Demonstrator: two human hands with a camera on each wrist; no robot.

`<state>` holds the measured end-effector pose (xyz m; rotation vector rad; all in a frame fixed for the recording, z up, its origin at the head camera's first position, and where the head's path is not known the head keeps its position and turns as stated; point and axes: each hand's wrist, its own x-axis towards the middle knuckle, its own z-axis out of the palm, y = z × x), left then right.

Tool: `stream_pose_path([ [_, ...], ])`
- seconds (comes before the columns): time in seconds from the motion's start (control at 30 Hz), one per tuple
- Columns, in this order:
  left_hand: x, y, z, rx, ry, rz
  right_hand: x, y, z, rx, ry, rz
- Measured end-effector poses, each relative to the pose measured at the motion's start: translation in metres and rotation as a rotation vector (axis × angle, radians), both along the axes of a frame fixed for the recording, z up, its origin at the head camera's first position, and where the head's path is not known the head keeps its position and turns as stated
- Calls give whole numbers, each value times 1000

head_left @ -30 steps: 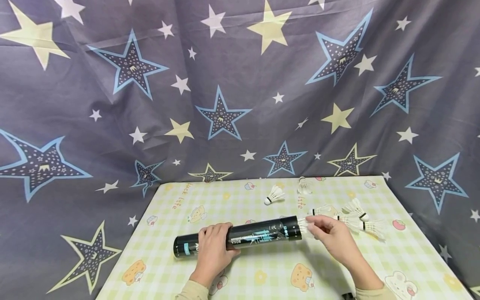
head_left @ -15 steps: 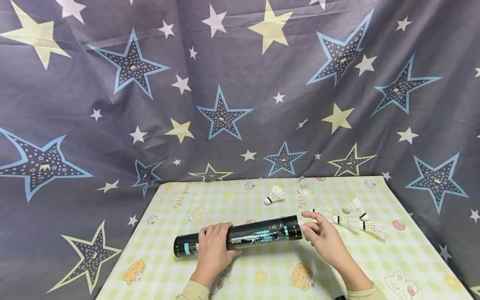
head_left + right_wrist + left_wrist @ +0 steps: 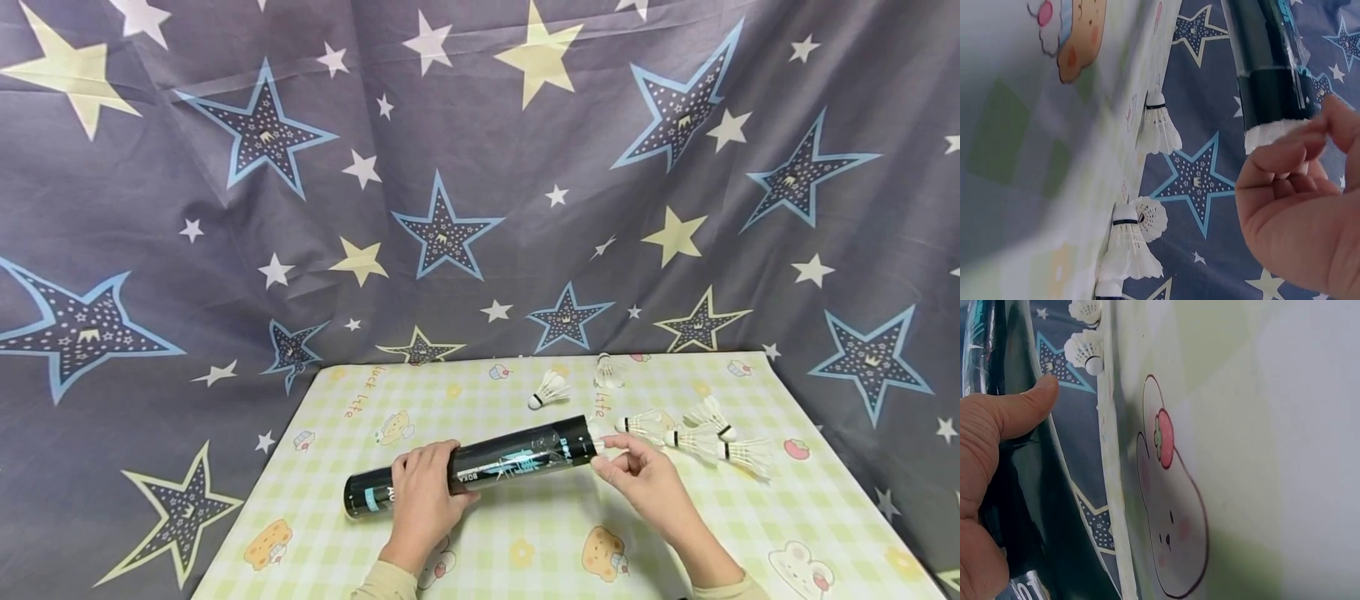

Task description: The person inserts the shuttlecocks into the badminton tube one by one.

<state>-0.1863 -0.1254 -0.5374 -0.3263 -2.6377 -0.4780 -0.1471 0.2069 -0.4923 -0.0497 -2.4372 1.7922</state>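
Observation:
A black shuttlecock tube [image 3: 517, 457] with blue and white print is held tilted over the table, its mouth end to the right and higher. My left hand [image 3: 425, 502] grips it around the body near its left end; in the left wrist view the thumb [image 3: 1029, 409] lies along the tube. White feathers of a shuttlecock [image 3: 1266, 134] stick out of the mouth, while the rest is hidden inside. At those feathers, my right hand [image 3: 652, 487] has its fingers curled, with thumb and index finger pinching the skirt's edge.
Loose shuttlecocks lie on the checked tablecloth [image 3: 525, 554]: one [image 3: 549, 390] behind the tube, another [image 3: 609, 372] near the back edge, and several [image 3: 693, 442] grouped right of my right hand. A star-patterned curtain [image 3: 480, 167] hangs behind the table.
Since a second ago, the shuttlecock has gone deeper into the tube, with my right hand moving left. The tube's mouth end has lifted slightly and shifted left in my left hand.

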Motion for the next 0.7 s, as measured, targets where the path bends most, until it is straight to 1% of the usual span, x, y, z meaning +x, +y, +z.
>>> stream_pose_path([
  [0.23, 2, 2, 3, 22, -14, 24, 1, -5, -4, -49, -94, 89],
  [0.4, 2, 2, 4, 13, -12, 27, 3, -6, -5, -82, -112, 109],
  [0.57, 2, 1, 4, -20, -12, 23, 3, -6, -5, -120, -132, 133],
  [0.7, 2, -1, 4, -39, -18, 19, 4, -6, -7, -129, -126, 182],
])
